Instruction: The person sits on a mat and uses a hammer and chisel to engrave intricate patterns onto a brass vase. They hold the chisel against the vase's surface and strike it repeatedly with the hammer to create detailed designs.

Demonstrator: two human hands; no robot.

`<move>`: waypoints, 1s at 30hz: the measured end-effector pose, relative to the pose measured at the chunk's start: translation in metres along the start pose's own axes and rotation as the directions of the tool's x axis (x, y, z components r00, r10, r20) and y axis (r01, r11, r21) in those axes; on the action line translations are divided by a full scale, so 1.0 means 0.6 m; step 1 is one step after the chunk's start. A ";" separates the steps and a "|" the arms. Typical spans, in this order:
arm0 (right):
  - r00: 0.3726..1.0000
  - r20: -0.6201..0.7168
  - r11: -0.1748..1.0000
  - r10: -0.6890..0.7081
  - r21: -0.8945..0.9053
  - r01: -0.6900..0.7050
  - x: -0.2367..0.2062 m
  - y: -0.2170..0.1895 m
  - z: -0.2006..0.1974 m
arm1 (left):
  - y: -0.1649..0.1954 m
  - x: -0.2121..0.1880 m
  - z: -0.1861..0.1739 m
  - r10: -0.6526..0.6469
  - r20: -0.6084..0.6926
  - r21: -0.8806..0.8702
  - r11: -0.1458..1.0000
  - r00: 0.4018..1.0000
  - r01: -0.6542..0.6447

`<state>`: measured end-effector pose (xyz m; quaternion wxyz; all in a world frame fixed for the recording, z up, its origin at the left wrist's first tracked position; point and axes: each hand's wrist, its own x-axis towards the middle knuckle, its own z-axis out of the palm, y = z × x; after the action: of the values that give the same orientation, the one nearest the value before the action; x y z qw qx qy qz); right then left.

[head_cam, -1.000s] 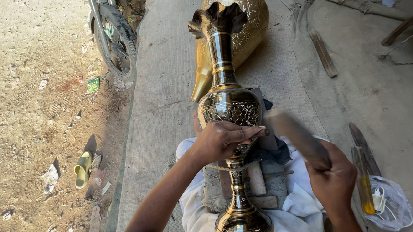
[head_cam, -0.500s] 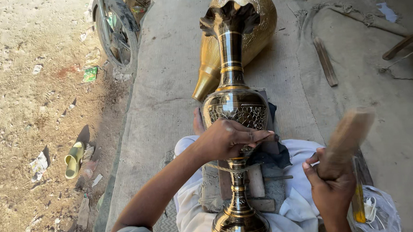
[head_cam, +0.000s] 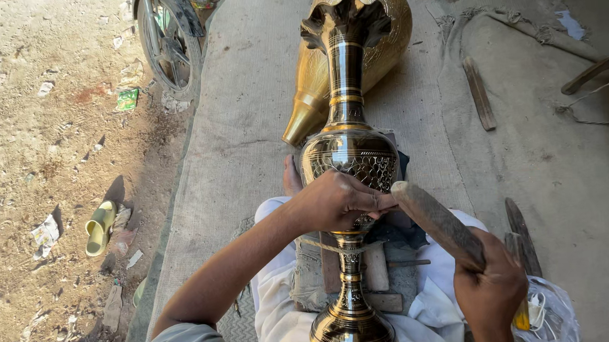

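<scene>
A tall engraved brass vase lies across my lap, its flared mouth pointing away and its round foot near my knees. My left hand rests on the vase's lower belly, fingers pinched on a small tool that is mostly hidden. My right hand grips a wooden mallet, whose head touches the spot by my left fingertips. A wooden block sits under the vase's stem.
A second, plain golden vase lies behind on the grey mat. Wooden sticks and tools lie on the right. A bicycle wheel and a yellow sandal are on the dirt at left.
The mallet has swung down from a raised position and now meets the tool at my left fingers. My left hand has stayed on the vase.
</scene>
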<state>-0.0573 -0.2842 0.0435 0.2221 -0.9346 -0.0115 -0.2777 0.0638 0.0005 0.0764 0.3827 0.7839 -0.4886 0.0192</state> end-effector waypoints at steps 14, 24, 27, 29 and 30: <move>0.958 0.056 0.874 0.281 0.397 -0.280 -0.020 0.014 -0.001 | -0.016 -0.006 0.001 0.088 -0.031 -0.078 0.993 0.996 -0.090; 0.913 0.238 0.919 0.332 0.135 -0.370 0.004 0.032 0.034 | 0.005 0.012 0.000 -0.021 -0.013 0.064 0.998 1.000 0.022; 0.877 0.308 0.927 0.369 -0.053 -0.371 0.004 0.036 0.050 | 0.001 0.016 -0.008 -0.016 0.027 0.025 1.000 1.000 0.015; 0.875 0.316 0.930 0.368 -0.132 -0.343 0.002 0.042 0.049 | 0.002 0.018 -0.009 -0.001 0.033 0.042 0.999 0.999 0.000; 0.875 0.317 0.929 0.366 -0.167 -0.329 0.003 0.044 0.049 | 0.002 0.018 -0.011 -0.001 0.031 0.045 0.999 1.000 -0.001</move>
<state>-0.0371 -0.2957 0.0116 0.2123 -0.9658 0.1333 -0.0666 0.0708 -0.0037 0.0865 0.3575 0.7924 -0.4939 0.0181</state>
